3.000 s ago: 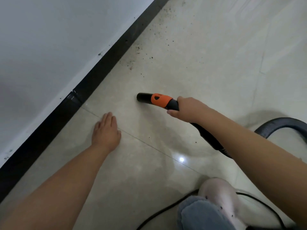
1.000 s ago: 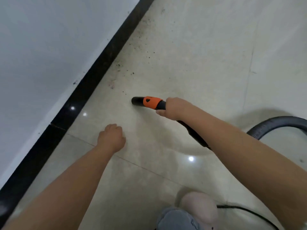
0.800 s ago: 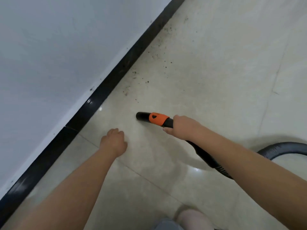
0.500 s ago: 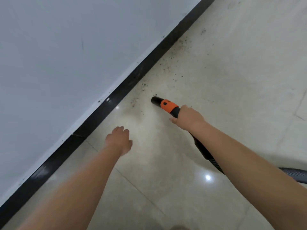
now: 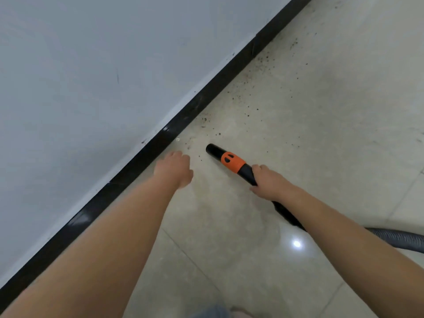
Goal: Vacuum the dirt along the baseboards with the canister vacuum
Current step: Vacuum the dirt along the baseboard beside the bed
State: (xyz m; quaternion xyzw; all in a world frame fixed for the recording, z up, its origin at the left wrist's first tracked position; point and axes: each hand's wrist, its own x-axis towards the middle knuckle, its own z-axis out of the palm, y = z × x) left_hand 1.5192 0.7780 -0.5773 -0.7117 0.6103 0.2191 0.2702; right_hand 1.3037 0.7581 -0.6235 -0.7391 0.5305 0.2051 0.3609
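White wall (image 5: 91,76) meets tiled floor (image 5: 321,111) at black baseboard (image 5: 146,154), running diagonally. Dirt specks (image 5: 241,97) scattered on floor beside baseboard, ahead of nozzle. Right hand (image 5: 268,182) grips black vacuum wand (image 5: 246,172) behind orange collar (image 5: 232,161); nozzle tip (image 5: 212,149) low over floor, near baseboard, not touching. Grey hose (image 5: 397,239) trails right. Left hand (image 5: 175,169) extended near baseboard, fingers loosely curled, holding nothing.

Soft even light, glare spot on glossy floor (image 5: 297,244), wide-angle bowing.
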